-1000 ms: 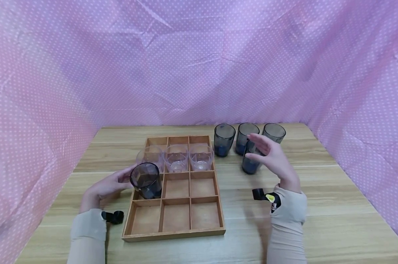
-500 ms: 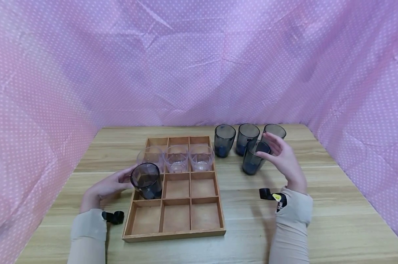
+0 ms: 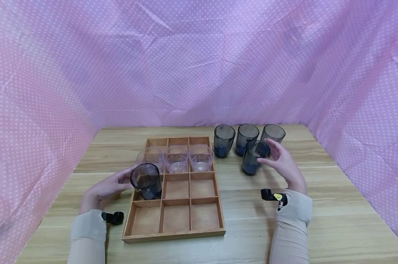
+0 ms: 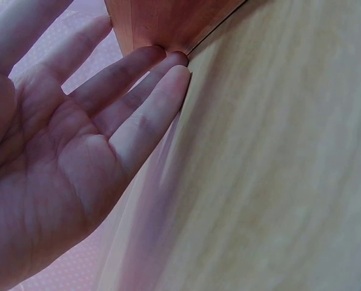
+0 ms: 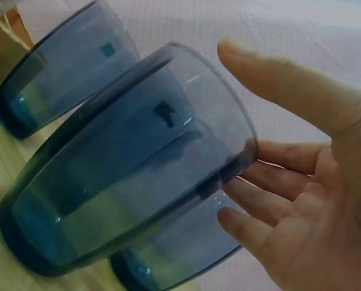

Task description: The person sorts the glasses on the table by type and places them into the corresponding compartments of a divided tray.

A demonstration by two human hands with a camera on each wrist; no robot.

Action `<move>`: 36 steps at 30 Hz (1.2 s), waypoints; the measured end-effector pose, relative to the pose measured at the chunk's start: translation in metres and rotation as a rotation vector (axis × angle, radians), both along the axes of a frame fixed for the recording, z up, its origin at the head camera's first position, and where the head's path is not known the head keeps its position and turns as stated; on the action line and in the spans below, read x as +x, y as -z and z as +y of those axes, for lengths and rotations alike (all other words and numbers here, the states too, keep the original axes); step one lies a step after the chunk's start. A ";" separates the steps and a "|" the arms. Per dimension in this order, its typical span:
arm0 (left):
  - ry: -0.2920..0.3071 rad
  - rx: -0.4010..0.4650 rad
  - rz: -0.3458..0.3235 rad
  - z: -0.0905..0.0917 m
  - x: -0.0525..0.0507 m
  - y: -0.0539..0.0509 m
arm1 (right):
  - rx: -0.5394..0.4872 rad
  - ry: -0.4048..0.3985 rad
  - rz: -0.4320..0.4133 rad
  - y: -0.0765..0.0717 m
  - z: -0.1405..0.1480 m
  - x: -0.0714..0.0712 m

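Note:
Beside the wooden divided tray [image 3: 174, 236], my left hand [image 3: 111, 187] rests with its fingertips at the tray's outer left side. In the left wrist view its fingers [image 4: 150, 115] are extended and reach the tray's wooden wall [image 4: 162, 24]. A dark smoky glass [image 3: 146, 181] stands in a left compartment close to that hand. My right hand [image 3: 284, 165] is around the near side of another smoky glass [image 3: 253, 161] on the table. In the right wrist view the thumb [image 5: 271, 79] is apart from this glass [image 5: 126, 163], and the fingers reach behind its rim.
Three clear glasses [image 3: 176, 157] stand in a row across the tray. Three more smoky glasses [image 3: 223, 141] stand at the back right, close behind the one by my right hand. The wooden table [image 3: 334, 205] meets a pink dotted cloth [image 3: 199, 73] at the back and sides.
My right hand has shifted right and slightly toward me, from over the front smoky glass to its right side. That glass stays in place. The left hand has not moved.

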State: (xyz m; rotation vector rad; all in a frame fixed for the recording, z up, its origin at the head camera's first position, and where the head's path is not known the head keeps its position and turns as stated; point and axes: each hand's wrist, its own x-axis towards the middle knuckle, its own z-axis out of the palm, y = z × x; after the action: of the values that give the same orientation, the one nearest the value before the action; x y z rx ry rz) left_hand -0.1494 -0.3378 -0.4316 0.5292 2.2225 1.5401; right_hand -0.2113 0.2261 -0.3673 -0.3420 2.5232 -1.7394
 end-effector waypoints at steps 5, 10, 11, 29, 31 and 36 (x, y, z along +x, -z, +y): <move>-0.009 -0.019 0.004 -0.001 0.001 0.000 | 0.009 -0.005 -0.017 0.010 -0.001 -0.004; 0.005 -0.017 0.013 -0.002 0.001 0.000 | -0.004 0.003 -0.009 0.020 -0.003 -0.006; 0.009 -0.015 0.014 -0.002 0.001 0.001 | -0.017 0.004 -0.004 0.021 -0.003 -0.006; 0.004 -0.020 0.002 -0.001 0.000 0.000 | 0.048 0.107 -0.010 0.025 -0.007 -0.006; 0.000 -0.021 -0.012 -0.001 0.000 0.000 | 0.048 0.102 -0.010 0.024 -0.007 -0.006; 0.004 -0.010 -0.019 -0.002 -0.002 0.000 | 0.052 0.093 0.001 0.022 -0.009 -0.006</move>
State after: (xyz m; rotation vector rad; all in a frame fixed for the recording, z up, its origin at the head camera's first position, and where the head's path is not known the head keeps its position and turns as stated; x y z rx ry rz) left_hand -0.1510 -0.3398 -0.4315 0.5134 2.2122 1.5244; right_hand -0.2173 0.2173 -0.3889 -0.2254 2.6196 -1.7005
